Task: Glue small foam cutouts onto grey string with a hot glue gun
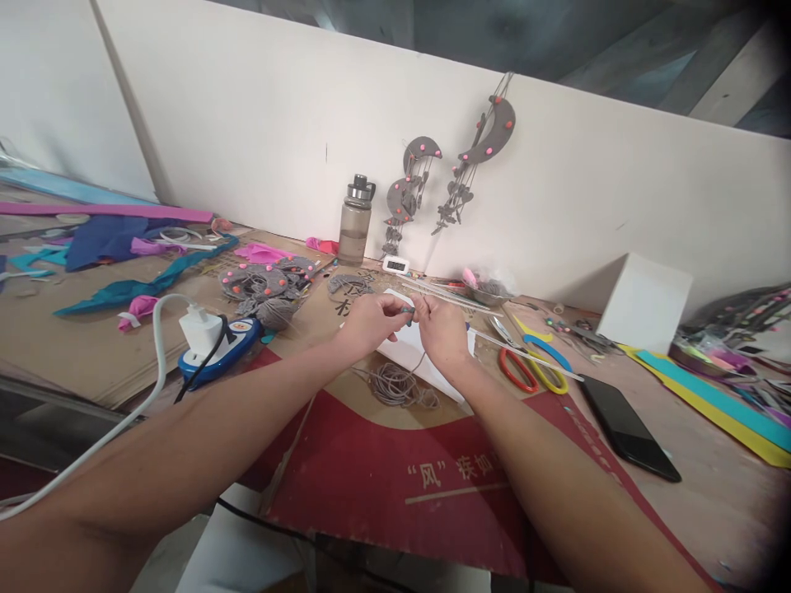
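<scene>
My left hand (371, 323) is closed in a pinch on a small dark grey piece (408, 311), too small to make out fully. Fingertip to fingertip with it, my right hand (442, 331) is closed as well, and a thin grey cord runs down from beneath it. That cord leads toward a loose coil of grey cord (399, 387) on the cardboard. Under both hands lies a white flat board or paper (440, 377), partly covered by them.
Right of the hands lie red-handled scissors (517, 371), yellow-handled scissors (549, 377) and a black phone (630, 428). A water bottle (354, 222) stands by the wall, near hanging grey moon ornaments (494, 136). At left is a blue power strip (219, 354) with a charger.
</scene>
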Demonstrator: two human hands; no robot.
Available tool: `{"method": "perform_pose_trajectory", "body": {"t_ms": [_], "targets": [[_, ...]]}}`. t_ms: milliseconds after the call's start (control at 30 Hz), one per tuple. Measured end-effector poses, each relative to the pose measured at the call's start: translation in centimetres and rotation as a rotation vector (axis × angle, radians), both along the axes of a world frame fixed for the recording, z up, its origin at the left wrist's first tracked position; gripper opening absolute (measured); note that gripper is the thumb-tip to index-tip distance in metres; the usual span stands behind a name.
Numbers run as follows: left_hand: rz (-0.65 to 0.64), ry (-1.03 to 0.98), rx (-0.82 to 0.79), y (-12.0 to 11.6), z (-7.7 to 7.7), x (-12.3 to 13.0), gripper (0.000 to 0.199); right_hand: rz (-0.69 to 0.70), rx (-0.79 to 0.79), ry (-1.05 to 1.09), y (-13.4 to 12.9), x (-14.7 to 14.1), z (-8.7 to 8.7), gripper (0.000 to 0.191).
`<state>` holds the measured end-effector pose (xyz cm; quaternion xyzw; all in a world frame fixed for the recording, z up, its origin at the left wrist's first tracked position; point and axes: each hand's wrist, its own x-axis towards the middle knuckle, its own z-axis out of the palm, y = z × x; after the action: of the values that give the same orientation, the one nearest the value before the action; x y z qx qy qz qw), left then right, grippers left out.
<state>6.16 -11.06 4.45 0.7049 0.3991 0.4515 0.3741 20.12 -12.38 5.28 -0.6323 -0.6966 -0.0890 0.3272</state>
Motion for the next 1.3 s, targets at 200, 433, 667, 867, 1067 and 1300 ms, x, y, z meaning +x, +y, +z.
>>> {"method": "perform_pose_trajectory", "body": {"t_ms": [200, 433, 667, 867, 1067, 1300], "targets": [[-0.002, -0.012, 0.007, -0.1, -0.1, 0.0, 0.015, 0.016, 0.036, -0.052, -0.2, 0.0, -0.1, 0.044], [0.029, -0.023, -0.009, -0.1, -0.3, 0.1, 0.012, 0.074, 0.0, -0.022, -0.5, -0.2, 0.0, 0.042], [0.029, -0.117, -0.098, 0.7, -0.4, -0.2, 0.011, 0.153, 0.037, 0.087, -0.8, -0.1, 0.1, 0.023], [0.007, -0.273, -0.159, 1.4, -0.9, -0.2, 0.012, 0.268, 0.032, 0.206, -0.9, 0.0, 0.0, 0.003], [-0.069, -0.297, -0.197, 1.2, -0.6, -0.1, 0.014, 0.265, 0.079, 0.212, -0.7, 0.1, -0.3, 0.007], [-0.089, -0.24, -0.177, 0.8, -0.3, -0.1, 0.013, 0.257, 0.084, 0.215, -0.5, 0.3, -0.5, 0.008]]}}
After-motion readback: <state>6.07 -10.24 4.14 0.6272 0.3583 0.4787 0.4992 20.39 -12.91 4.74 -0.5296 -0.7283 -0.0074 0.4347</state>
